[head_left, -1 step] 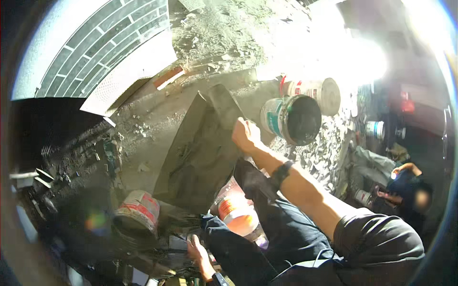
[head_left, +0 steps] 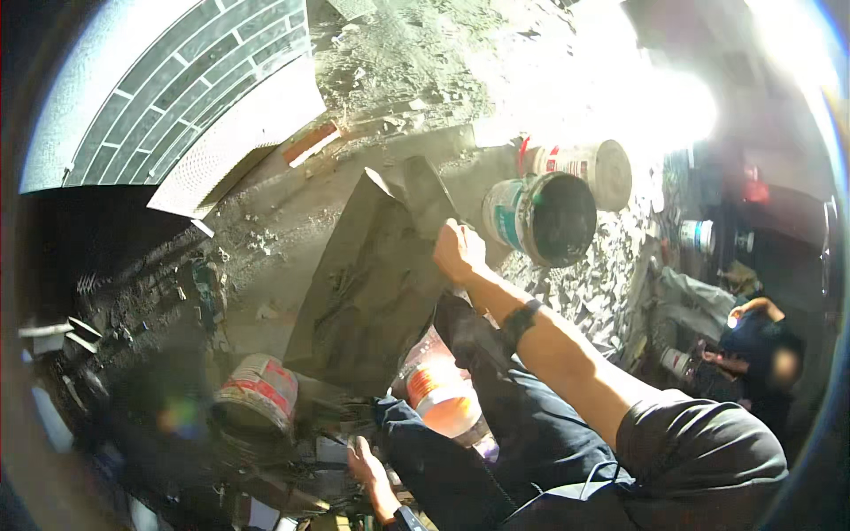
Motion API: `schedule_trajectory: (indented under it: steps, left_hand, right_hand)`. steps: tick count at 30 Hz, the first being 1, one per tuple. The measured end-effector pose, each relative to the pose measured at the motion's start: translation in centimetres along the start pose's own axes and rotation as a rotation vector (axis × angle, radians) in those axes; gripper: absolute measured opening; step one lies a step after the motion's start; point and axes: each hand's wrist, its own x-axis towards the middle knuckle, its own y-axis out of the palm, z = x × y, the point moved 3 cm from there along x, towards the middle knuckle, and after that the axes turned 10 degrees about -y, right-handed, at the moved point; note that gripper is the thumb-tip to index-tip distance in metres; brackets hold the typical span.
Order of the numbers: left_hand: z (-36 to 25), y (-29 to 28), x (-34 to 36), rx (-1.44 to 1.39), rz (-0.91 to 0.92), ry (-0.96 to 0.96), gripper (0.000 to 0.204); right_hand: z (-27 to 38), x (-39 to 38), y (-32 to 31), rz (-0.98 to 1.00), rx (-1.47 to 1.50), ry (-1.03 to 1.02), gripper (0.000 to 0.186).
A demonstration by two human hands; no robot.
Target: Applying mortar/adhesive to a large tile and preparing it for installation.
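Observation:
A large grey slab (head_left: pixel 376 274), smeared with mortar, lies tilted across the rubble-strewn floor in front of me. My right hand (head_left: pixel 459 250) is clenched at its upper right edge; what the fingers wrap is hidden by the fist. A dark band circles that forearm. My left hand (head_left: pixel 367 467) is low at the bottom of the view, fingers apart, resting on dark clutter beside my knee. It holds nothing I can see.
A teal-and-white bucket (head_left: pixel 540 217) lies tipped just right of my right hand, with a white bucket (head_left: pixel 580 168) behind it. A red-and-white can (head_left: pixel 257 394) and an orange-tinted container (head_left: pixel 443 394) sit near my legs. A tiled wall (head_left: pixel 186 80) is upper left. Another person (head_left: pixel 761 345) crouches at right.

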Motion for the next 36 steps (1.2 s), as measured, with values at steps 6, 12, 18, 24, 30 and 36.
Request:
schedule_trajectory:
  steps: [6,12,18,24,30,36]
  left_hand:
    - [1.3,-1.5,0.0,-0.078,0.003,0.004,0.053]
    - [0.3,-1.9,-2.6,0.021,-0.048,-0.117,0.050]
    - [-0.8,1.9,-4.2,-0.281,0.286,-0.035,0.059]
    - [-0.3,-1.7,-4.1,-0.202,0.188,-0.002,0.055]
    - [0.4,-0.8,-4.8,-0.153,0.177,-0.077,0.060]
    - [0.1,-2.8,-4.1,-0.197,0.109,-0.065,0.055]
  right_hand:
    - [-11.0,0.6,-2.0,-0.078,0.021,0.144,0.023]
    - [-9.8,-5.3,-4.3,0.008,0.345,0.006,0.037]
    - [-12.8,-0.6,-3.1,-0.204,-0.046,0.064,0.025]
    - [-8.0,-0.6,-1.9,-0.100,0.208,0.167,0.018]
    - [-6.4,-7.9,1.4,-0.124,0.265,0.009,0.018]
    - [-16.2,-8.9,1.4,-0.334,0.079,0.079,0.016]
